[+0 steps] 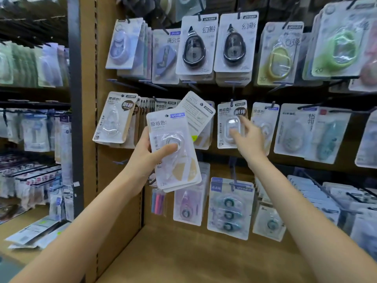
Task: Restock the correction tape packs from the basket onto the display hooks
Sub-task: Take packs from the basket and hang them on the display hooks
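where left hand [150, 154] grips: packs [173, 152] half-hidden

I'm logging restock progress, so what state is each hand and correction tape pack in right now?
left hand: grips a stack of packs, thumb across the front blister.
held stack of packs: off the hooks, upright, slightly tilted.
reversed pack: printed back facing out, tilted, behind the held stack.
right hand: fingers extended, touching a hanging pack.
touched pack: hanging on its hook.
twin black-dispenser packs: hanging on upper hooks.
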A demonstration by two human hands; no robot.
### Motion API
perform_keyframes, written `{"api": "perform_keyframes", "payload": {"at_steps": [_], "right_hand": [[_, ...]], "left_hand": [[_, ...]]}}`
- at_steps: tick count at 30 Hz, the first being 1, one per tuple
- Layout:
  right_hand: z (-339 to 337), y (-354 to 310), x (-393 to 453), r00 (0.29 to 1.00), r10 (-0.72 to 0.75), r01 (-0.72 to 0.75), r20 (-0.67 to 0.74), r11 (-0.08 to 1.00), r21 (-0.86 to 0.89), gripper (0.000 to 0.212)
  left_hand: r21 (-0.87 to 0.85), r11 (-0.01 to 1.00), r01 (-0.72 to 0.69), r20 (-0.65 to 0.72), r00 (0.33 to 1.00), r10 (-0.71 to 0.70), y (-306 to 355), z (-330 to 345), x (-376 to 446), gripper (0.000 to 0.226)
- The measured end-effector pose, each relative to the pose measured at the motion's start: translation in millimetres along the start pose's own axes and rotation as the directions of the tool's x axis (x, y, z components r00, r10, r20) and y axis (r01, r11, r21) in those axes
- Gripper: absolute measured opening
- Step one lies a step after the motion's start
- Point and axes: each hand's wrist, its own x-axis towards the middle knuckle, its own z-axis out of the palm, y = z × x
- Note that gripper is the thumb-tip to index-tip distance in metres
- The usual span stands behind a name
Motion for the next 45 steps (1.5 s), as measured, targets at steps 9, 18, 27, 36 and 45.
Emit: {"api": "perform_keyframes", "payload": {"at_steps": [9, 18, 27, 36, 45], "right_hand": [[0.0, -24.3, -32.1, 0.979, 0.094, -0.099, 0.181, 0.995, 0.014, 0.033], [-25.0, -36.1, -49.1, 0.815, 0.114, -0.502, 0.568, 0.63, 0.593, 0.012], [-61.6, -22.1, -54.7, 0.845, -0.044, -0.463, 0.533, 0.437, 0.771, 0.032], [-67.4, -9.6, -56.5, 0.908, -0.048, -0.24, 0.417, 0.756, 0.609, 0.03], [-84.0, 6.5, -63.2, 0.879, -0.152, -0.187, 0.453, 0.763, 0.619, 0.093]], "left_hand": [[0.014, 0.997, 0.071, 0.087, 0.994, -0.072, 1.8, -17.7, -7.6, 0.056], [-0.021, 0.984, 0.175, 0.307, 0.938, -0.16, 7.7, 10.6, -4.0, 0.063], [0.051, 0.98, 0.19, 0.066, 0.979, -0.194, 5.3, 15.6, 1.7, 0.052], [0.296, 0.952, -0.076, 0.142, 0.989, 0.035, 15.7, 42.2, -0.7, 0.074], [0.472, 0.871, -0.137, 0.236, 0.971, 0.025, 6.9, 67.1, -3.6, 0.025]]}}
